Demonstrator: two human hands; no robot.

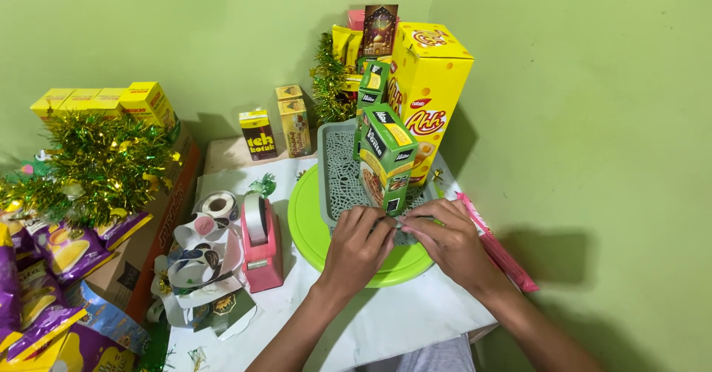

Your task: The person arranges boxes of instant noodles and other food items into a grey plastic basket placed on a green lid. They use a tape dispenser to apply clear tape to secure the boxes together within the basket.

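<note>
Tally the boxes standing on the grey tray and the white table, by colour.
Green cardboard boxes on the grey perforated plastic tray: 2
Tall yellow cardboard box on the tray: 1
Small drink cartons on the white table: 3
Total: 6

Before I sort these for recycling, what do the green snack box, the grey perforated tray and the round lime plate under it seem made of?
Green snack box: printed cardboard, creased edges. Grey perforated tray: likely moulded plastic, matt. Round lime plate: probably plastic, smooth sheen.
</note>
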